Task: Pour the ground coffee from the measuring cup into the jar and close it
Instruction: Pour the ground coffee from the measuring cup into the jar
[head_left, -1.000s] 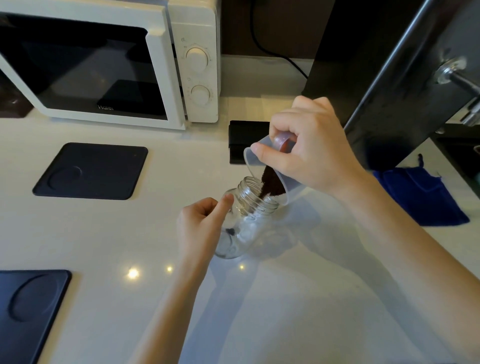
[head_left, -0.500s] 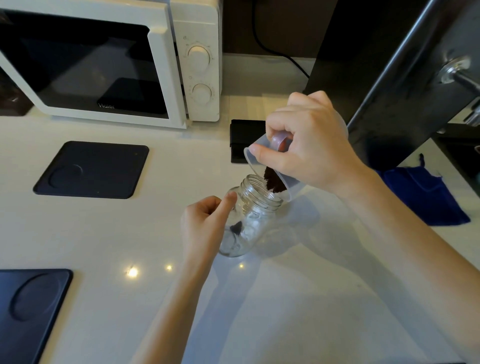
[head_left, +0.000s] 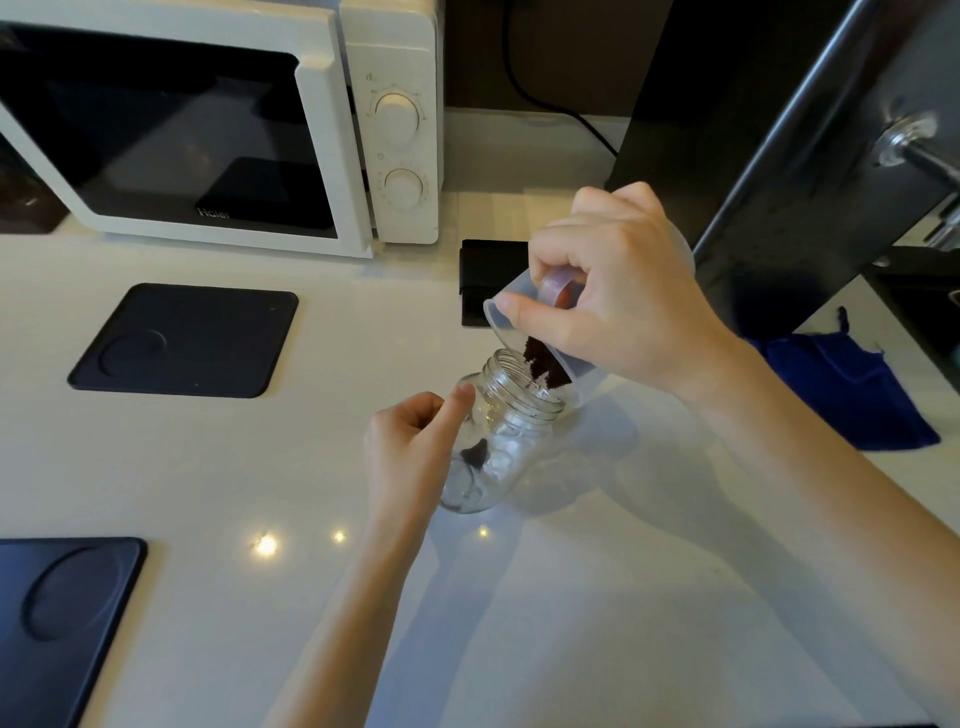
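A clear glass jar (head_left: 506, 436) stands open on the white counter, tilted a little toward the right. My left hand (head_left: 413, 452) grips its left side. My right hand (head_left: 618, 296) holds a translucent plastic measuring cup (head_left: 582, 379) tipped steeply over the jar's mouth. Dark ground coffee (head_left: 543, 366) lies at the cup's lip, right above the jar's rim. A small dark heap of coffee (head_left: 475, 454) sits low inside the jar. I see no lid for the jar.
A white microwave (head_left: 384, 130) stands at the back left. Two black mats lie on the counter, one in the middle left (head_left: 184, 340), one at the lower left (head_left: 57, 618). A black box (head_left: 491, 280) sits behind the cup. A blue cloth (head_left: 852, 384) lies to the right, under a dark machine (head_left: 779, 156).
The cup has tipped further and less coffee is left in it. A dark heap has appeared inside the jar. Both hands stay in nearly the same place.
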